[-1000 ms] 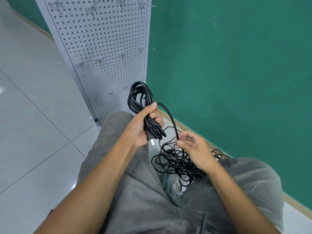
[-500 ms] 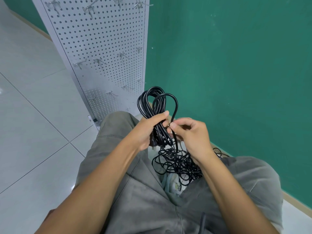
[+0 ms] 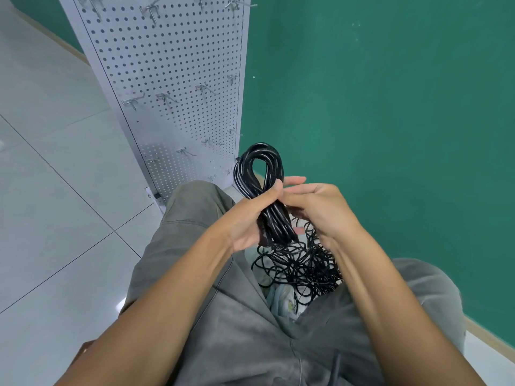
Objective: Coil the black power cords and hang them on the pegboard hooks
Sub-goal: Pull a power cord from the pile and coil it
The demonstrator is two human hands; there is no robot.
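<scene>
Your right hand point(image 3: 320, 210) has just laid another loop onto the coil point(image 3: 263, 190) clenched in your left hand point(image 3: 250, 218) (right fingers pinching it too), so coiling advances.

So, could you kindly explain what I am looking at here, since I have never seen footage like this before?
There is no machine here: a person wears a wide-angle camera on the head, so you look forward and down at their own arms and grey trousers. The left hand grips a bundle of black cord, already wound into loops that stick up above the fist. The right hand meets it at the top of the grip, fingers closed there, though what exactly they pinch is hidden. Below the hands, between the knees, lies a loose tangle of cord not yet wound. Ahead stands a white pegboard with small metal hooks, all bare, beside a green wall on a pale tiled floor.
</scene>
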